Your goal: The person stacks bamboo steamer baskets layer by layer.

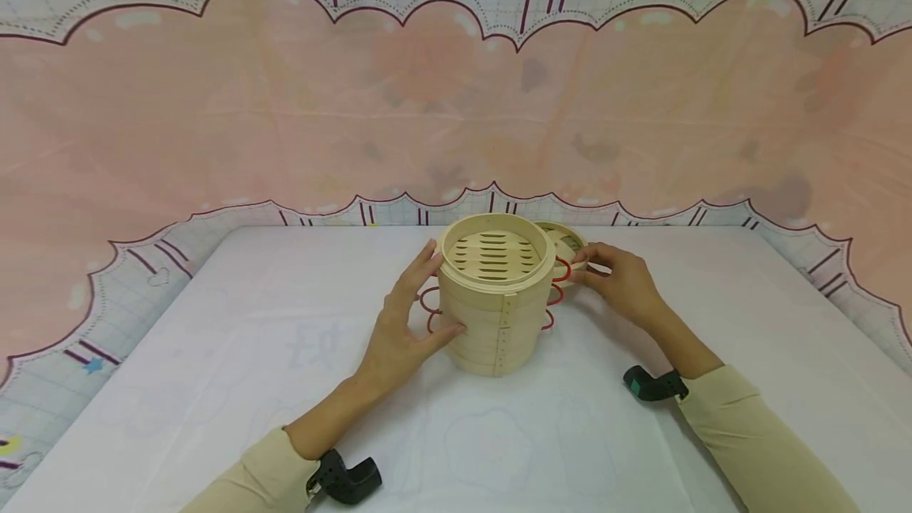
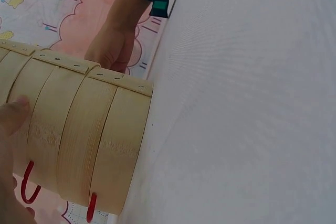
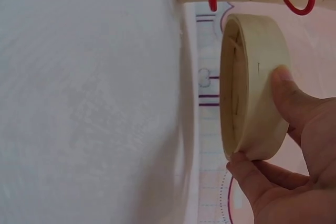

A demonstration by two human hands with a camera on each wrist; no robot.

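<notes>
A tall stack of round bamboo steamer baskets (image 1: pixel 492 323) stands upright on the white table, its slatted top basket open to view. Red loop handles stick out on both sides. My left hand (image 1: pixel 406 315) holds the stack from the left, thumb across its front and fingers along its far left side. Behind the stack to the right, my right hand (image 1: pixel 620 279) pinches the rim of a shallow round bamboo steamer lid (image 3: pixel 265 82). In the right wrist view the lid is held just off the table, thumb on its side and fingers at its lower edge.
The white-covered table (image 1: pixel 214 386) spreads around the stack on all sides. A pink and white patterned cloth (image 1: pixel 427 117) hangs beyond its far edge. A black wrist camera (image 1: pixel 349 477) is strapped near the left cuff, another black camera (image 1: pixel 651 382) near the right.
</notes>
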